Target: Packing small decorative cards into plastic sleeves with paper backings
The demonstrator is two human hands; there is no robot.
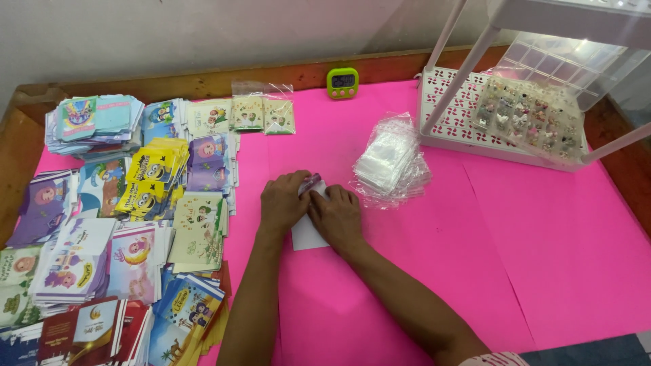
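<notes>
Pressing a white card flat beside the clear sleeves
My left hand (283, 201) and right hand (336, 215) sit together on the white card (305, 235), just left of the clear sleeve pile (388, 161); a sleeve seems next

Around the pink table

Stacks of colourful cards (129, 224) fill the left; clear bags (390, 163) lie centre-right, a green timer (342, 82) far, a white rack (475, 122) far right.

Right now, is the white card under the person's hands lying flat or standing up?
Lying flat. The white card rests on the pink table cover, with the left hand and right hand pressing on its upper part.
</notes>
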